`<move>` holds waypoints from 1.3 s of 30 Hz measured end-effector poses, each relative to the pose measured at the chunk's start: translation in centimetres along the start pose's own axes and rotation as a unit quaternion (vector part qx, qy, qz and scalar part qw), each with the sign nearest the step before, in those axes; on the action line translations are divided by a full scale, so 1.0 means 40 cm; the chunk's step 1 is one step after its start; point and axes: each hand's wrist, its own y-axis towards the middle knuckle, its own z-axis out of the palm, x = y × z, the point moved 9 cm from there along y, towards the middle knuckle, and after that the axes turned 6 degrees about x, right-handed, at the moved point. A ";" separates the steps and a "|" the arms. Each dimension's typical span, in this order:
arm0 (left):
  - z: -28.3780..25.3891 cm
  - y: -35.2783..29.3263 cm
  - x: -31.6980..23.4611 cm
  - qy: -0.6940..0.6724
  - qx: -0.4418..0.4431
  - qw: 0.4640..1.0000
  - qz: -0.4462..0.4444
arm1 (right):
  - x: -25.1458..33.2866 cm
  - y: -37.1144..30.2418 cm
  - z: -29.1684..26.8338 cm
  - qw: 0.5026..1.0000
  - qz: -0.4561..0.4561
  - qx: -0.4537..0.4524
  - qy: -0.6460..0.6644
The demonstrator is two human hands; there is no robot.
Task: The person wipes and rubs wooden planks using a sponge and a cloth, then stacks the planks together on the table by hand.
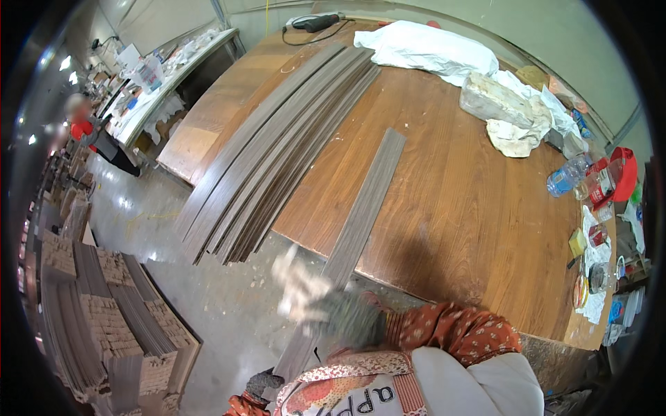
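Note:
A long grey wood-grain strip [364, 201] lies partly on the brown table, its near part jutting over the table's edge towards me. My right hand [350, 319], in a dark grey glove, is closed on a beige rag [300, 284] over the jutting part. Both rag and glove are smeared by motion. Lower down, my left hand [263, 383], also gloved, is beside the strip's near end; its fingers are too small and partly hidden to read. Left of the strip, a stack of similar grey strips [277, 149] lies on the table, near ends overhanging.
Far on the brown table [472, 229] are a power tool [316, 23], white sheeting [423, 48] and a wrapped block [496, 97]. Plastic bottles [567, 175] stand at right. Bundled strips [114, 312] fill the lower left floor. Another person [100, 135] stands by a far white bench.

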 end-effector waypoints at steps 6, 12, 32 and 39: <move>0.157 -0.034 -0.252 0.100 -0.014 0.993 -0.053 | -0.003 -0.001 -0.205 0.976 0.109 0.040 -0.186; 0.348 0.010 -0.437 0.168 0.131 0.973 0.088 | 0.040 -0.008 -0.412 0.875 0.161 -0.185 -0.418; 0.447 -0.338 -0.703 0.817 -0.295 0.351 0.348 | 0.117 0.119 -0.169 0.832 0.124 0.396 -0.368; 0.261 -0.116 -0.551 0.588 -0.357 0.695 0.209 | -0.025 0.192 -0.472 0.858 0.077 -0.001 -0.509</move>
